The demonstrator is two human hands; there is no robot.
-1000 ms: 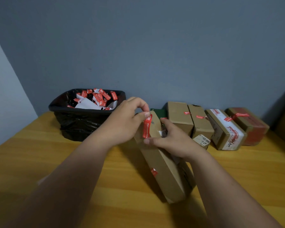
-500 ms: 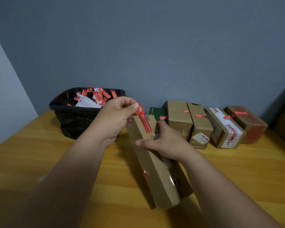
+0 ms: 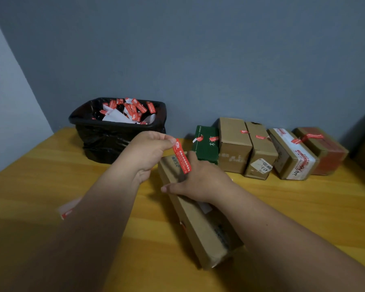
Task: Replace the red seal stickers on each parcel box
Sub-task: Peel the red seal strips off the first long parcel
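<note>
A long brown parcel box (image 3: 200, 230) lies on the wooden table (image 3: 303, 207) in front of me. My right hand (image 3: 198, 180) grips its far end, thumb on the left side. My left hand (image 3: 150, 150) pinches the top of a red seal sticker (image 3: 182, 158), which hangs free just above the box's far end. Another small red sticker (image 3: 182, 225) shows on the box's left side.
A black bin (image 3: 118, 131) lined with a bag holds several used red stickers and white backing papers at the back left. Several parcel boxes (image 3: 261, 148) with red seals stand in a row against the wall. A sticker sheet (image 3: 69, 208) peeks out beside my left forearm.
My left hand has peeled the red sticker off the box's end and lifted it up and left. The box has tilted down onto the table under my right hand.
</note>
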